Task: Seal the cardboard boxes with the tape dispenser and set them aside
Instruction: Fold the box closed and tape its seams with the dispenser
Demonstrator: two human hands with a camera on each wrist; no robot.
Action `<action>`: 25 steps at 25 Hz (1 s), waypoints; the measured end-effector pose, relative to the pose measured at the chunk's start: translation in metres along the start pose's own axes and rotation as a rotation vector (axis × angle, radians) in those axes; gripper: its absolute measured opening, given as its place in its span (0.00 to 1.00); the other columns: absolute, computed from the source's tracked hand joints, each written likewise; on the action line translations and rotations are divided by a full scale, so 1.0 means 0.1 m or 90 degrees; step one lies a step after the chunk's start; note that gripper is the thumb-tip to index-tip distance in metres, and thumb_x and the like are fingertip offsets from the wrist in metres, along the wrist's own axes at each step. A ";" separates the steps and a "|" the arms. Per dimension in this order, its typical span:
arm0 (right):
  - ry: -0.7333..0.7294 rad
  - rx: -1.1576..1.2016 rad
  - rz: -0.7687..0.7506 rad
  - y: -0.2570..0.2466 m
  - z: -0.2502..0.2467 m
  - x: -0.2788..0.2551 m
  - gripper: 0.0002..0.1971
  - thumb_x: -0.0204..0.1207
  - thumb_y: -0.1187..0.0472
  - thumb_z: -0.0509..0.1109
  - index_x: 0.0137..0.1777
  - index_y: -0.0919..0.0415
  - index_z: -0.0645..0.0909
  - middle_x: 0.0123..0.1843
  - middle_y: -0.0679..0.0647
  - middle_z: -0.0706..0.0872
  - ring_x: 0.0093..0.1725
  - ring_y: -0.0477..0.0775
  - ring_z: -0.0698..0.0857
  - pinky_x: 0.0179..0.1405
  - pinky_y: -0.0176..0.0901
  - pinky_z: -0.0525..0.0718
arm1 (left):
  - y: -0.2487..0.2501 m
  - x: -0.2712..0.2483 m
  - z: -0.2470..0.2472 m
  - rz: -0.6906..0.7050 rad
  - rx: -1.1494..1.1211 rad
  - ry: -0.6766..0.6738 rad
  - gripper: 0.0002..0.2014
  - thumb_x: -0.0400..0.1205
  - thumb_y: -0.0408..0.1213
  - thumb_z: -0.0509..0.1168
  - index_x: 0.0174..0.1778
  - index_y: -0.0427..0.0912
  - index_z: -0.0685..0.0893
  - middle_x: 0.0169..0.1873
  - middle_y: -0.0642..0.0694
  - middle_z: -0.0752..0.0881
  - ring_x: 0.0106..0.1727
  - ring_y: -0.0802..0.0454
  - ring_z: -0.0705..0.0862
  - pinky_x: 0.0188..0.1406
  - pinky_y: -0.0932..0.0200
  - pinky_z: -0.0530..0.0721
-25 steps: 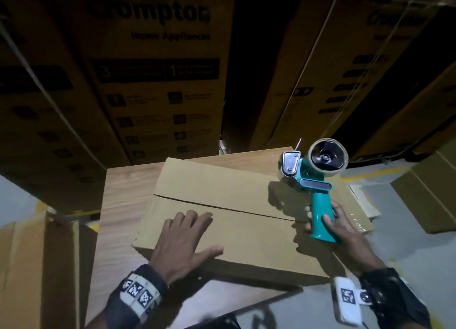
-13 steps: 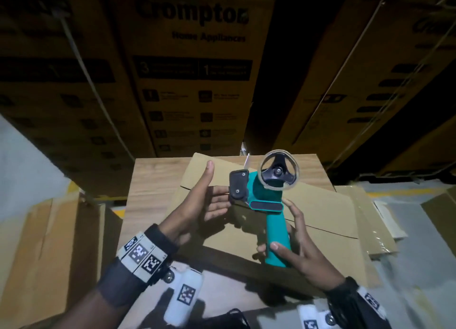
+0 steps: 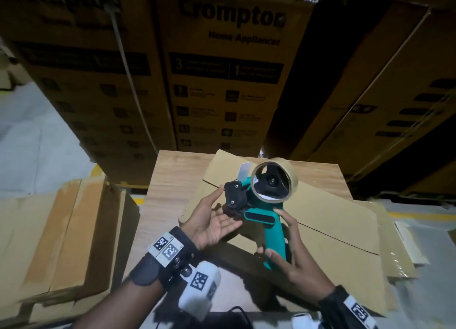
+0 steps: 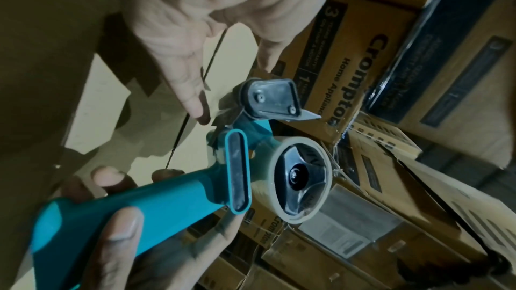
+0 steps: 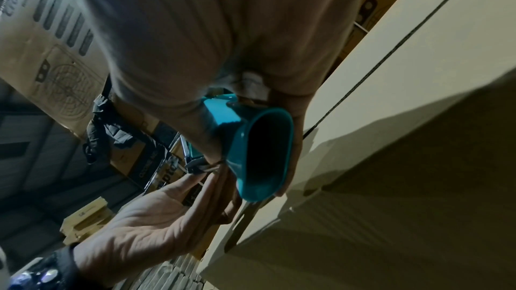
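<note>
A teal tape dispenser [image 3: 274,237] with a roll of brown tape [image 3: 291,180] is held upright above the closed cardboard box [image 3: 328,220]. My right hand [image 3: 293,254] grips its handle from the right, thumb across the front. My left hand [image 3: 217,217] lies palm up with straight fingers, touching the front of the dispenser under the black roller plate. The left wrist view shows the dispenser [image 4: 173,202], a left fingertip [image 4: 195,107] by the tape end and the right thumb [image 4: 120,239]. In the right wrist view the handle's end [image 5: 262,156] shows beside the box [image 5: 419,107]. The box's top seam is bare.
The box lies on a wooden table [image 3: 170,180]. An open carton [image 3: 61,230] stands at the left. Tall stacks of printed cartons [image 3: 229,82] wall off the back. Flattened cardboard [image 3: 397,249] lies at the right on the grey floor.
My left hand left the box top and rose to the dispenser's front. My right hand carried the dispenser from the box's right end to the middle, in front of me.
</note>
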State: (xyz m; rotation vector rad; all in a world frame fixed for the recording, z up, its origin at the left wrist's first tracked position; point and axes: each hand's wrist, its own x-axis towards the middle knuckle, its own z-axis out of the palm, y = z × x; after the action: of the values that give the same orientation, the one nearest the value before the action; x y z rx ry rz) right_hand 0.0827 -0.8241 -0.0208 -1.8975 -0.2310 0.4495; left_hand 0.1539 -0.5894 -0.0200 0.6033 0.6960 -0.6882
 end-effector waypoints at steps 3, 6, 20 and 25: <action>-0.007 -0.007 0.007 -0.03 0.04 0.00 0.40 0.86 0.65 0.70 0.80 0.31 0.49 0.59 0.14 0.78 0.64 0.29 0.82 0.55 0.29 0.84 | -0.03 0.05 -0.03 0.014 -0.014 0.029 0.24 0.81 0.39 0.74 0.67 0.27 0.78 0.55 0.26 0.90 0.43 0.37 0.94 0.40 0.42 0.92; -0.008 -0.006 0.009 -0.03 0.05 -0.02 0.40 0.86 0.65 0.70 0.81 0.32 0.49 0.58 0.14 0.78 0.64 0.30 0.82 0.56 0.30 0.84 | -0.02 0.08 -0.06 0.033 0.003 0.038 0.14 0.84 0.30 0.69 0.62 0.25 0.81 0.44 0.26 0.91 0.34 0.38 0.94 0.35 0.46 0.92; 0.014 -0.027 -0.012 0.01 -0.09 -0.05 0.39 0.77 0.71 0.70 0.73 0.30 0.60 0.59 0.42 0.86 0.57 0.51 0.88 0.52 0.41 0.88 | 0.08 0.03 -0.30 0.075 0.107 0.074 0.07 0.80 0.26 0.74 0.49 0.25 0.89 0.43 0.28 0.91 0.30 0.43 0.93 0.29 0.55 0.92; 0.058 -0.102 -0.073 -0.11 -0.10 0.14 0.25 0.81 0.53 0.71 0.71 0.36 0.63 0.60 0.32 0.84 0.54 0.55 0.87 0.51 0.62 0.91 | 0.10 0.06 -0.35 0.252 0.302 0.154 0.04 0.83 0.25 0.72 0.45 0.27 0.86 0.33 0.31 0.89 0.22 0.52 0.86 0.20 0.67 0.84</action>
State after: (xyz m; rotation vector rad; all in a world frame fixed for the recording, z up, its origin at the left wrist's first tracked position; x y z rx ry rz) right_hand 0.0997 -0.8232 -0.0101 -2.0439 -0.3218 0.2724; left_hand 0.1518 -0.5613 -0.0433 1.2399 0.6107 -0.4086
